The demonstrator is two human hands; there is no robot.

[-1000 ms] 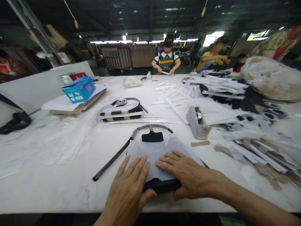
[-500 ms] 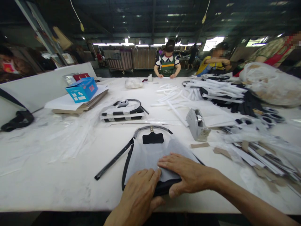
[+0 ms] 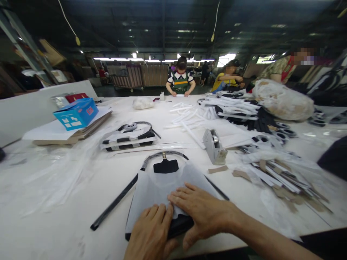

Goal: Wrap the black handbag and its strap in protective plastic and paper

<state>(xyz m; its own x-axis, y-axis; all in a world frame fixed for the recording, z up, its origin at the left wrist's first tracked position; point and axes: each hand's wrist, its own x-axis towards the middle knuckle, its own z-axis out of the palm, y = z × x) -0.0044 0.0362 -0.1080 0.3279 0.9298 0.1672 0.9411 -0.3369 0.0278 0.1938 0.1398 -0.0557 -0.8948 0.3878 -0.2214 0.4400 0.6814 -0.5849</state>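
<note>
A black handbag (image 3: 181, 226) lies on the white table near its front edge, mostly covered by a thin white sheet (image 3: 155, 191). My left hand (image 3: 151, 229) rests palm down on the sheet's lower part, fingers stretched out and thumb by the bag's bottom edge. Beside it, my right hand (image 3: 202, 209) lies flat on the sheet with its fingers extended and thumb apart. At the top, the bag's curved handle (image 3: 151, 157) is wrapped in film, and a black flap (image 3: 166, 166) with a metal clasp shows. A wrapped strap (image 3: 115, 202) sticks out to the left.
Behind the bag stand a grey tape dispenser (image 3: 214, 147) and another wrapped bag (image 3: 128, 136). A blue box (image 3: 77, 113) sits on stacked boards at left. White strips (image 3: 187, 115), cardboard scraps (image 3: 282, 180) and a plastic sack (image 3: 283, 100) lie rightward. Co-workers (image 3: 180, 81) stand beyond.
The view has turned right, so the scene sits further left. The sheet now covers more of the bag's left edge. Both hands stay on it.
</note>
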